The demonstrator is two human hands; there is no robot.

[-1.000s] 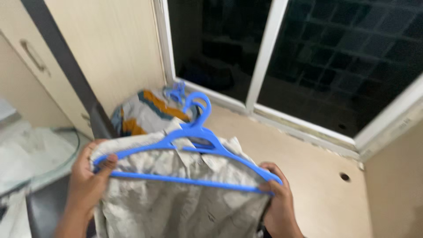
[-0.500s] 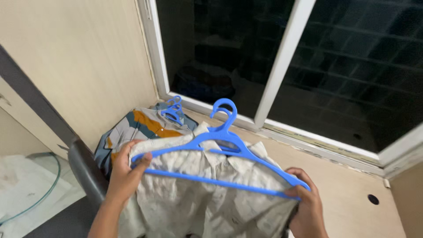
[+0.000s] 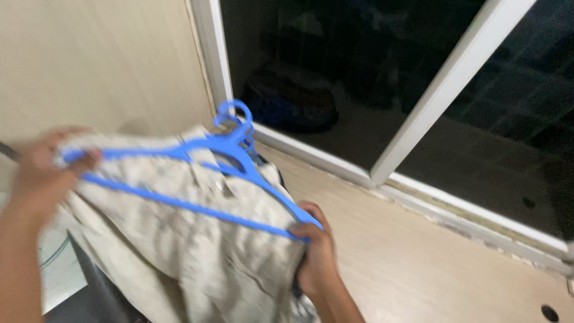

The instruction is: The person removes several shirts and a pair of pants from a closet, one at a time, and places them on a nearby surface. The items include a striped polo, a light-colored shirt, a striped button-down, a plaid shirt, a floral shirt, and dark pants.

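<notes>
A blue plastic hanger lies on top of a pale grey crumpled shirt, and I hold both up in front of me. My left hand grips the hanger's left end together with the shirt's shoulder. My right hand pinches the right end and the cloth under it. The hook points away from me toward the window. The picture is blurred by motion.
A white-framed sliding window with dark glass runs along the back. A beige wooden ledge lies below it, with a round hole at the far right. A beige cabinet wall stands at the left.
Both hands have swung the hanger and shirt to the left and raised the left end. The patterned shirt with its own hanger on the ledge is now hidden behind the grey shirt.
</notes>
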